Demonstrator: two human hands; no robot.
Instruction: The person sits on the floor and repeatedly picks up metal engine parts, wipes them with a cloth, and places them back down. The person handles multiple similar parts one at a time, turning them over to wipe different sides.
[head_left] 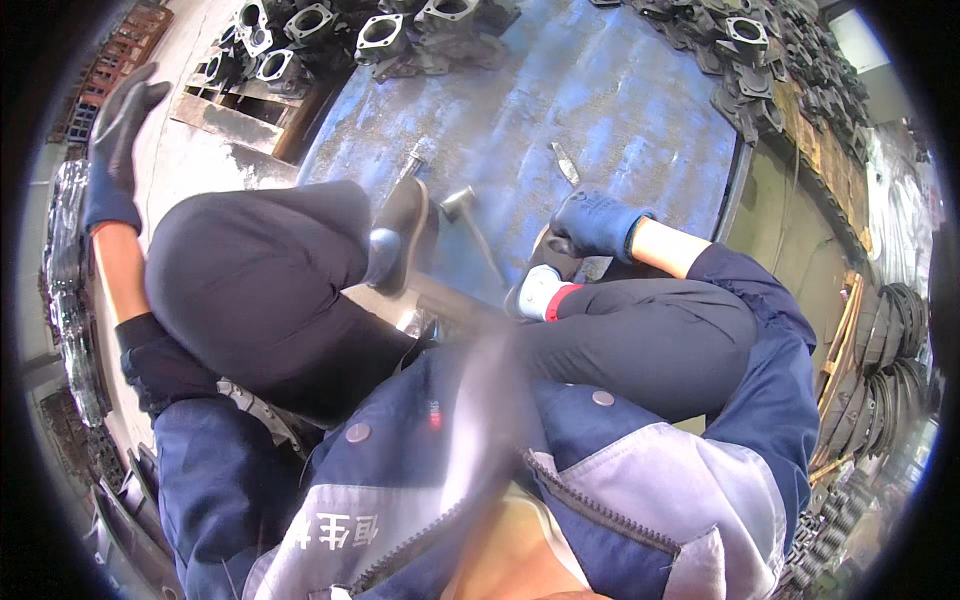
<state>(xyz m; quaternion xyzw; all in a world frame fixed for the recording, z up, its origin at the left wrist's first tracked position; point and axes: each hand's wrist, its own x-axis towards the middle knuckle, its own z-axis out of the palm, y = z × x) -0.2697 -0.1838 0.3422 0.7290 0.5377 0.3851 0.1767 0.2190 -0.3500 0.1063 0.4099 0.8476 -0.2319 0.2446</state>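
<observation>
Gloved right hand [598, 222] by shoe [556, 260]; scuffed blue surface [620, 110]; round-holed castings [396, 52].

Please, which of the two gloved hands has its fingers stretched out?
The left hand, at the picture's left side, beyond the left knee. The right hand instead has bent fingers, close to the right shoe.

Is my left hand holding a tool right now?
No, the gloved left hand is open, with its thumb and fingers apart and nothing between them.
</observation>
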